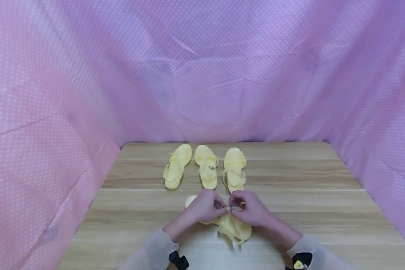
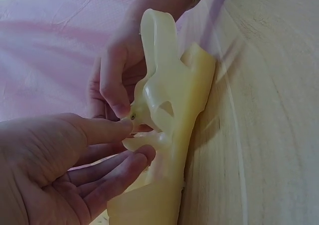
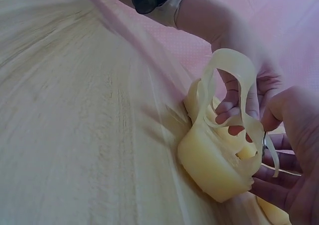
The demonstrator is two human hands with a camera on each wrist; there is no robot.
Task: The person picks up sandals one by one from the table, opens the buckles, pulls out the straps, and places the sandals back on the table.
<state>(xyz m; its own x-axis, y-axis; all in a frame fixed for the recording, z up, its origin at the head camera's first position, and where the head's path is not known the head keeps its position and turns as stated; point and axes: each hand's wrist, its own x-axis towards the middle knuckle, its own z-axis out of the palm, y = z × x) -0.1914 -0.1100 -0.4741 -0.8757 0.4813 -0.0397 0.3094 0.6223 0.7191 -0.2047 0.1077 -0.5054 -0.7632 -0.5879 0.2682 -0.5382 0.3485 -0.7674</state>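
A pale yellow sandal (image 1: 225, 225) lies slantwise on the table under both hands, toe to the left and heel towards the near right. Its ankle strap (image 3: 244, 73) arches up over the heel in the right wrist view. My left hand (image 1: 207, 206) pinches the strap at the sandal's side between thumb and fingers. From the other side, my right hand (image 1: 251, 208) pinches the strap by a small metal buckle (image 3: 264, 142), with a thin strap end (image 3: 273, 157) hanging past it. Fingers partly hide the buckle.
Three similar yellow sandals lie in a row beyond the hands: left (image 1: 174, 172), middle (image 1: 207, 170) and right (image 1: 234, 165). The right one's heel is close to my right hand. A pink dotted cloth (image 1: 202, 93) surrounds the wooden table (image 1: 307, 180).
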